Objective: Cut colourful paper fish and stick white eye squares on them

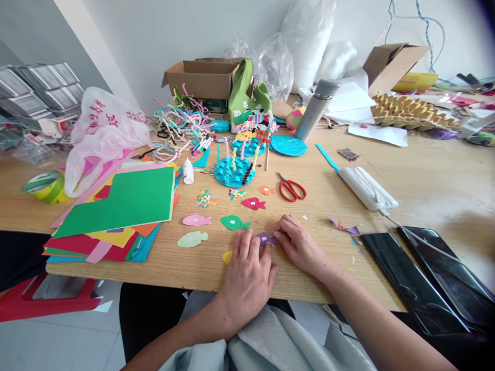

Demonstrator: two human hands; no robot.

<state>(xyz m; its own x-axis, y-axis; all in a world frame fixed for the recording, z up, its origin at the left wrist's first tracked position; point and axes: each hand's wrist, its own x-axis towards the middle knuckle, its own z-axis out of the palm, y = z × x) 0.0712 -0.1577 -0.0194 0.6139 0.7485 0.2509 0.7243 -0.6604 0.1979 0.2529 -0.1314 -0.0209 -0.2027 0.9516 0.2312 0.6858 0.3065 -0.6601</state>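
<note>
A purple paper fish with a small white square on it lies on the table between my hands. My left hand lies open, its fingers stretched out and the fingertips at the purple fish's left edge. It partly covers a yellow paper shape. My right hand is closed, thumb and forefinger pinching the purple fish's tail end. Around them lie a green fish, a pink fish, a pale green fish, a red fish and an orange fish, all paper.
Red-handled scissors lie ahead, right of a blue paper stand with curly stems. Stacked coloured paper and a small white bottle are left. A power bank, dark phones and a steel flask stand or lie right.
</note>
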